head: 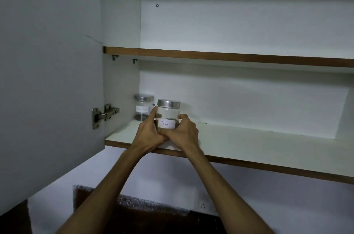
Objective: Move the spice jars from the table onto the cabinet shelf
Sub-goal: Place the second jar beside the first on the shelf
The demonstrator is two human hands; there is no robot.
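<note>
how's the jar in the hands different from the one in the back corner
The clear glass fennel-labelled jar is gripped by the left hand and right hand; the clear glass corner jar stands untouched. The fennel jar sits nearer the lower shelf's front edge; the corner jar stands further back. Both have silver lids and white labels.

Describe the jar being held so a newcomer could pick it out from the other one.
Look at the lower shelf of the open cabinet, near its left end. The held jar, glass with a metal lid, sits between the left hand and right hand. Its label seems to read Fennel; the other jar stands untouched in the corner.
</note>
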